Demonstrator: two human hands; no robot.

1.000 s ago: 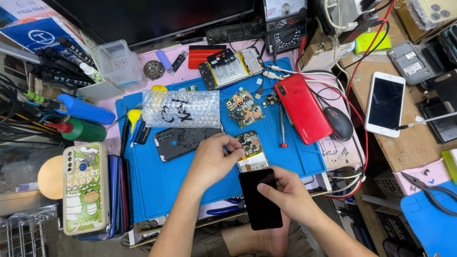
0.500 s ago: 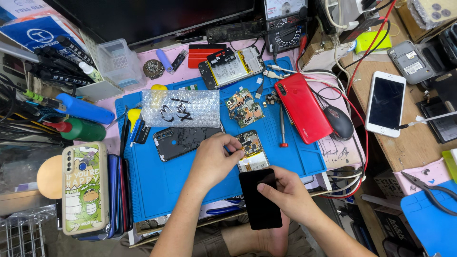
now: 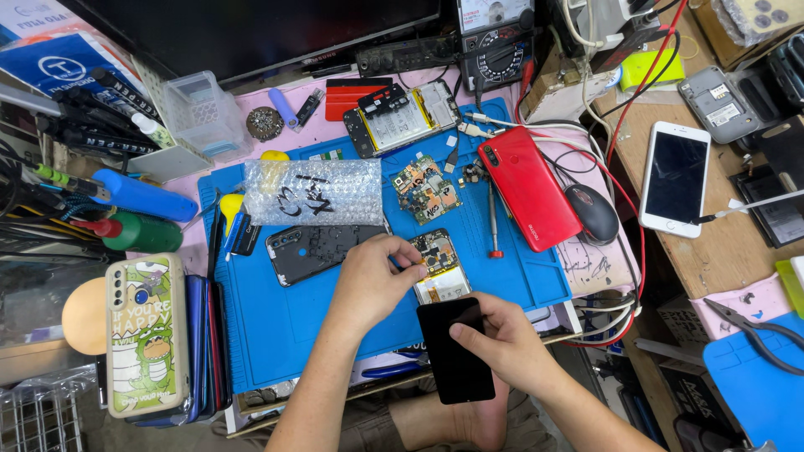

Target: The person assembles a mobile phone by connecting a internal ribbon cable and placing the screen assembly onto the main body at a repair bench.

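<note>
An opened phone (image 3: 439, 266) with its circuit board bare lies on the blue work mat (image 3: 285, 326). My left hand (image 3: 372, 280) rests at the phone's left edge, its fingertips pinched together on the board; whatever small part or tool they hold is too small to tell. My right hand (image 3: 499, 341) grips a black screen panel (image 3: 454, 351) at the mat's front edge, just below the opened phone. A black back cover (image 3: 311, 249) lies left of my left hand.
A bubble-wrap bag (image 3: 311, 191), loose circuit board (image 3: 425, 189), screwdriver (image 3: 494, 224), red phone (image 3: 529, 186) and another opened phone (image 3: 402, 117) lie farther back. A mouse (image 3: 595, 213) and white phone (image 3: 675, 177) sit right. A cartoon phone case (image 3: 144, 333) lies left.
My left fingertips have shifted slightly on the opened phone's board. My right hand still holds the black screen panel in the same place.
</note>
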